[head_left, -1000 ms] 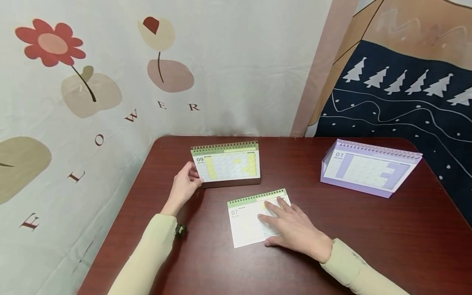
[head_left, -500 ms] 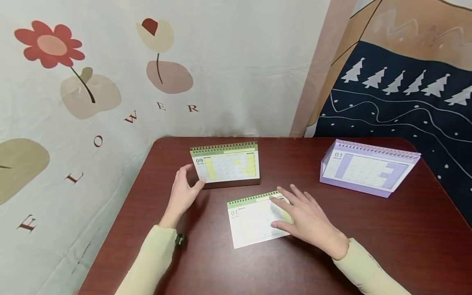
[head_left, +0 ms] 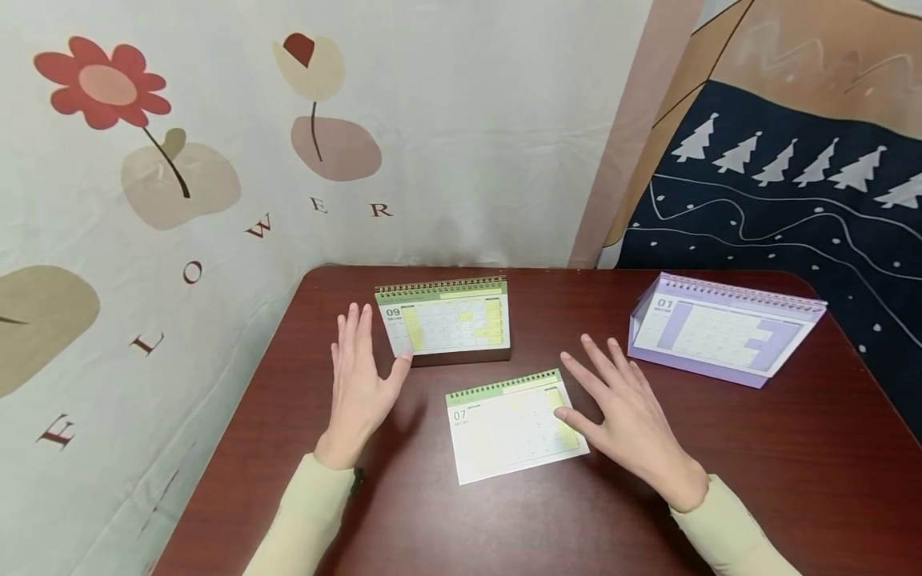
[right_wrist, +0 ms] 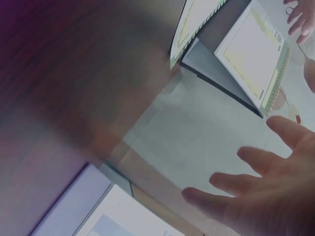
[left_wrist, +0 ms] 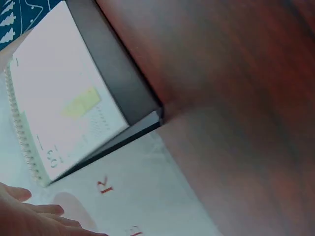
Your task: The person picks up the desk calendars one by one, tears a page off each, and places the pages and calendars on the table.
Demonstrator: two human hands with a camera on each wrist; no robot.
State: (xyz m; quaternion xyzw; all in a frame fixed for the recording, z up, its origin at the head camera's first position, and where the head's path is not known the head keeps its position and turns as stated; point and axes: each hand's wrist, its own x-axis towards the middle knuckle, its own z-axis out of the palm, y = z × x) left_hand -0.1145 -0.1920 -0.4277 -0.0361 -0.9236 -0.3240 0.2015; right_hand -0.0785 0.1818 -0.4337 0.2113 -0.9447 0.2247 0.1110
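A green-topped desk calendar marked 09 point(head_left: 446, 324) stands upright at the back left of the table. Beside its left edge is my left hand point(head_left: 360, 392), fingers straight and spread, with the thumb tip at the calendar's lower left corner; whether it touches I cannot tell. In front lies a flat green-topped calendar sheet marked 07 point(head_left: 504, 436). My right hand point(head_left: 634, 428) holds nothing, its fingers spread over the sheet's right edge, the thumb above the yellow column. The left wrist view shows the standing calendar point(left_wrist: 69, 88) with my fingertips point(left_wrist: 59, 210) near its spiral.
A purple desk calendar marked 01 point(head_left: 720, 332) stands at the back right of the dark red table point(head_left: 403, 520). Behind the table hang a pale cloth with flowers and letters point(head_left: 468, 160) and a dark blue cloth with white trees point(head_left: 778, 216).
My left hand has let go of the standing calendar's left side and straightened its fingers. My right hand has lifted off the sheet and moved right.
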